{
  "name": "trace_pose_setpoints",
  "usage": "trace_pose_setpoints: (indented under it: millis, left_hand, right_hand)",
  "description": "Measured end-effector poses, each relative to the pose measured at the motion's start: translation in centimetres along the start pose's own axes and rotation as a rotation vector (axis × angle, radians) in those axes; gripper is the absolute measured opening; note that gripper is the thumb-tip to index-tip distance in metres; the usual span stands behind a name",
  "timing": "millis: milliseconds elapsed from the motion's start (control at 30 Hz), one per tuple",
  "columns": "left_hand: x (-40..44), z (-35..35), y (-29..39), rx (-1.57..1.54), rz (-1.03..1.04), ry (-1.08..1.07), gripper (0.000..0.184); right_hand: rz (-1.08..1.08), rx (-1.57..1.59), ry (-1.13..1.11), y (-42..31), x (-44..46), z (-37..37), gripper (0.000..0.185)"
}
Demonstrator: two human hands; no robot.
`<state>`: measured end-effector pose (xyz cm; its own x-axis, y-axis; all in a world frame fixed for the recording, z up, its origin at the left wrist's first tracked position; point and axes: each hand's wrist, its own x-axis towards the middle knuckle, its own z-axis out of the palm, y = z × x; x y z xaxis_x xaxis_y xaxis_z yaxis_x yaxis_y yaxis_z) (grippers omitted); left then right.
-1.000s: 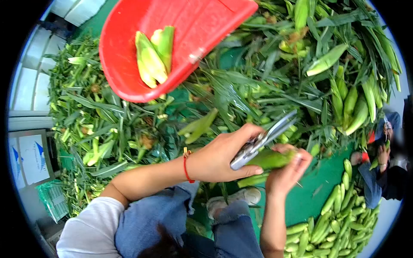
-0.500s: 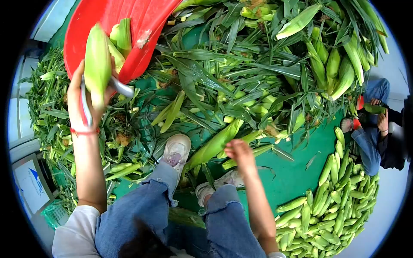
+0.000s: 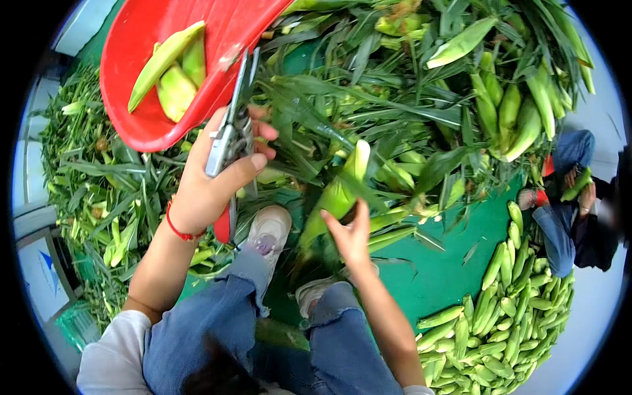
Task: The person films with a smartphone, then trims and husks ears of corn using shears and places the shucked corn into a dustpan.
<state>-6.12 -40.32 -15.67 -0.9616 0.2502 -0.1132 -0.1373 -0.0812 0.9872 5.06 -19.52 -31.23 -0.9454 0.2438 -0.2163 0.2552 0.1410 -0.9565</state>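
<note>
Metal shears with a red handle end lie in my left hand, which is wrapped round them, blades pointing up past the edge of a red basin. Inside the basin rest three green corn ears. My right hand is at a large corn ear in its husk, with thumb and fingers around its lower right side. The ear tilts, pale tip up, above the floor between the leaf pile and my shoes.
Cut leaves and stalks cover the upper floor. Unhusked ears lie at the upper right, and a large pile of ears at the lower right. Another person sits at the right edge. My shoes stand below the leaves.
My left hand has let go of a corn ear, now in the basin, and moved right with the shears. My right hand has moved slightly left onto the large ear, which has been raised.
</note>
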Motion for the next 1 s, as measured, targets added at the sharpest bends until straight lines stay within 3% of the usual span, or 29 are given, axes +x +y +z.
trace_pose_setpoints:
  millis: [100, 233, 300, 333, 367, 433, 467, 500, 533, 567, 633, 733, 833, 900, 967, 1000]
  left_hand:
    - [0.8, -1.2, 1.2, 0.035, -0.184, -0.088, 0.059]
    - [1.5, -0.6, -2.2, -0.119, -0.471, -0.527, 0.073]
    - [-0.1, 1.9, -3.4, 0.136, -0.423, -0.590, 0.068]
    - [-1.5, 2.8, -4.9, 0.080, -0.431, -0.499, 0.073]
    - [-2.0, 3.6, -5.5, 0.025, -0.434, -0.408, 0.078]
    - [-1.7, 3.7, -5.8, -0.067, -0.442, -0.479, 0.079]
    - [-1.7, 3.6, -6.5, -0.137, -0.466, -0.523, 0.079]
    - [-1.8, 3.5, -7.4, -0.208, -0.494, -0.570, 0.078]
    - [-1.7, 3.6, -7.4, -0.197, -0.522, -0.666, 0.076]
    - [-1.8, 3.5, -7.1, 0.104, -0.413, -0.721, 0.069]
    - [-2.6, 4.6, -6.5, 0.448, -0.195, -0.602, 0.058]
    - [-2.9, 4.9, -8.1, 0.487, 0.101, -0.513, 0.058]
    - [-2.3, 4.6, -7.0, 0.471, 0.085, -0.404, 0.042]
    - [-1.4, 3.8, -6.6, 0.058, -0.150, -0.111, 0.043]
    - [0.3, 1.6, -8.0, 0.349, 0.009, -0.070, 0.050]
    - [0.2, 1.2, -8.4, 0.343, -0.035, -0.086, 0.052]
  right_hand:
    - [-0.536, -0.431, -0.136, -7.1, 0.6, -3.7, 0.074]
    - [-0.938, -0.799, -0.220, -11.1, 1.8, -5.2, 0.059]
    - [-0.886, -0.831, -0.111, -10.6, 1.5, -4.8, 0.056]
    - [-0.857, -0.851, -0.055, -10.1, 1.3, -4.6, 0.054]
    - [-0.673, -0.660, 0.097, -8.6, 0.8, -4.0, 0.051]
    - [-0.139, 0.290, 0.363, -7.1, -0.3, -2.2, 0.048]
    - [0.101, 0.558, 0.329, -7.1, -0.3, -2.7, 0.042]
    - [0.255, 0.872, 0.133, -7.4, -0.7, -3.1, 0.054]
    - [0.278, 0.908, 0.109, -7.9, -0.9, -3.0, 0.058]
    - [0.298, 0.946, 0.085, -8.4, -1.0, -2.6, 0.061]
    - [0.330, 0.964, 0.215, -9.1, -1.0, -2.4, 0.060]
    - [0.304, 0.929, 0.236, -9.3, -0.5, -3.4, 0.057]
    - [0.330, 0.923, 0.450, -10.5, -0.1, -4.2, 0.054]
    - [0.292, 0.952, 0.547, -10.1, 0.8, -7.0, 0.055]
    - [0.138, 0.920, 0.651, -9.9, 1.3, -9.2, 0.055]
    - [0.092, 0.984, 0.605, -10.2, 1.3, -9.9, 0.054]
